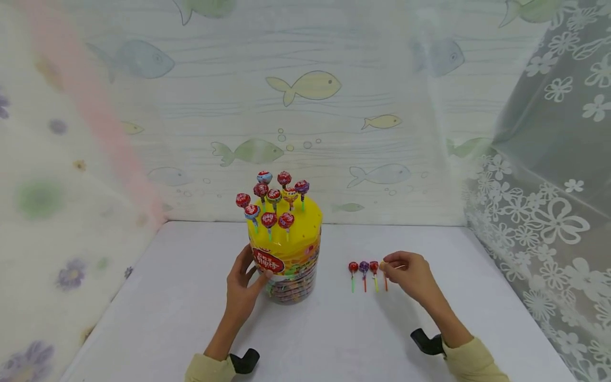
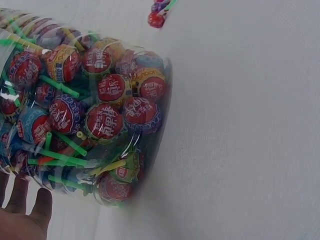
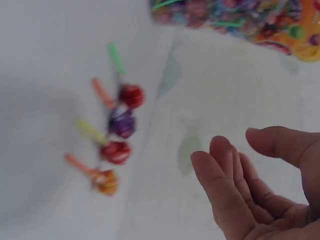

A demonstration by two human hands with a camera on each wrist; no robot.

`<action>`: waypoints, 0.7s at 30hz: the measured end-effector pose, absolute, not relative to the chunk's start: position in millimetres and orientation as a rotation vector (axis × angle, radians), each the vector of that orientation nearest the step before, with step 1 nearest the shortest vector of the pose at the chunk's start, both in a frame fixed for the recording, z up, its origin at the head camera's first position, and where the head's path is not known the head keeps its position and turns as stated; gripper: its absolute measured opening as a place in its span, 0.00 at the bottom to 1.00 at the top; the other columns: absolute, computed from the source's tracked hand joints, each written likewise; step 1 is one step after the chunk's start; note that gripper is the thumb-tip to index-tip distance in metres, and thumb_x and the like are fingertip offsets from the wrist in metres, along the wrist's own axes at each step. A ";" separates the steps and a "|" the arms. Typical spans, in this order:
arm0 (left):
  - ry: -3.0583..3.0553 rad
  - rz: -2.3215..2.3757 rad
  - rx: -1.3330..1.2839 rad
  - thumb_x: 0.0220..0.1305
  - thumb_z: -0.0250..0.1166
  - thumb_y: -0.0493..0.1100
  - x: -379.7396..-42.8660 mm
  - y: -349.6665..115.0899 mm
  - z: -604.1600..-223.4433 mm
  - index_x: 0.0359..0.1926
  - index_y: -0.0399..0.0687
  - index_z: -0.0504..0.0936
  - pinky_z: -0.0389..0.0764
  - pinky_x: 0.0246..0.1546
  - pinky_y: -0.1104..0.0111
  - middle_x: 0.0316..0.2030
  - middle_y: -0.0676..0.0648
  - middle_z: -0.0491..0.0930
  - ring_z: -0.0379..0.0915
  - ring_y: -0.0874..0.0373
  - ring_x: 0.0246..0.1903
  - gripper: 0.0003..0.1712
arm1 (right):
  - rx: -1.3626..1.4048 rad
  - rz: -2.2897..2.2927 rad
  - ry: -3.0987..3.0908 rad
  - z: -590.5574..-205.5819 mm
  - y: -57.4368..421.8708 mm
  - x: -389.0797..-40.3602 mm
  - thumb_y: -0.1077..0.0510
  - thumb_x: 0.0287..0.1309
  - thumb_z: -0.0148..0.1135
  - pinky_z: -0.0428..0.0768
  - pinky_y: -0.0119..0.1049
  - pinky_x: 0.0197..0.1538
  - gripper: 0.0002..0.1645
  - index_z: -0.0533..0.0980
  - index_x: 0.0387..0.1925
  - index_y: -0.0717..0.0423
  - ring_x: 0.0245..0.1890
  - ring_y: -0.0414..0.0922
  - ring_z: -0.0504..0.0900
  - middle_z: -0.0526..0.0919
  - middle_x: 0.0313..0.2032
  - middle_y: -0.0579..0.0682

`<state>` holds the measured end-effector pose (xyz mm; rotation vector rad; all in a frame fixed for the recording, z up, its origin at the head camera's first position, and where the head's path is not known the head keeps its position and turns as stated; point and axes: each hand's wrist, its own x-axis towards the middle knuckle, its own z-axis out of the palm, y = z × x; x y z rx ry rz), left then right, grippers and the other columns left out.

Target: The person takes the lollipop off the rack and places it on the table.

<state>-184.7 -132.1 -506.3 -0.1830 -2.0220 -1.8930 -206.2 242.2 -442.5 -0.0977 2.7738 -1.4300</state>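
Observation:
A clear plastic jar (image 1: 291,289) packed with wrapped lollipops (image 2: 105,120) stands upright under a yellow lid (image 1: 310,217). Several lollipops (image 1: 269,219) stick up out of that lid, sticks down. My left hand (image 1: 244,289) holds the jar from its left side, thumb across the front. To the right of it, a row of lollipops lies on the table: a red one (image 1: 353,267) with a green stick, a purple one (image 3: 122,121), a red one (image 3: 116,152) with a yellow stick and an orange one (image 3: 106,182). Over the orange one hovers my right hand (image 1: 408,273), thumb and fingers apart with nothing between them.
The white table (image 1: 334,339) ends at a back curtain (image 1: 420,196) printed with fish. A flowered curtain (image 1: 52,239) hangs along the left side and a lace one (image 1: 539,239) along the right. Black wrist mounts (image 1: 245,362) sit below both hands.

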 end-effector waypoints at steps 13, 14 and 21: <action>-2.034 -1.892 -0.179 0.65 0.68 0.32 -182.0 -131.0 -504.6 0.77 0.46 0.60 0.69 0.65 0.79 0.74 0.43 0.65 0.63 0.62 0.71 0.42 | -0.581 -1.826 2.578 -388.0 188.5 -187.9 0.61 0.65 0.67 0.84 0.28 0.52 0.16 0.79 0.54 0.59 0.48 0.41 0.84 0.85 0.47 0.54; -2.033 -1.893 -0.177 0.65 0.68 0.32 -181.9 -131.1 -504.6 0.77 0.46 0.60 0.69 0.65 0.79 0.74 0.43 0.65 0.63 0.62 0.71 0.43 | -0.600 -1.877 2.563 -383.9 183.6 -187.1 0.62 0.65 0.66 0.84 0.28 0.53 0.17 0.79 0.54 0.60 0.48 0.40 0.83 0.85 0.48 0.55; -2.032 -1.904 -0.154 0.64 0.69 0.32 -181.6 -131.1 -504.2 0.77 0.48 0.60 0.69 0.66 0.77 0.73 0.48 0.66 0.63 0.64 0.70 0.43 | -0.795 -2.199 2.461 -364.4 149.8 -188.3 0.69 0.63 0.65 0.82 0.30 0.58 0.20 0.76 0.57 0.64 0.51 0.43 0.82 0.82 0.51 0.61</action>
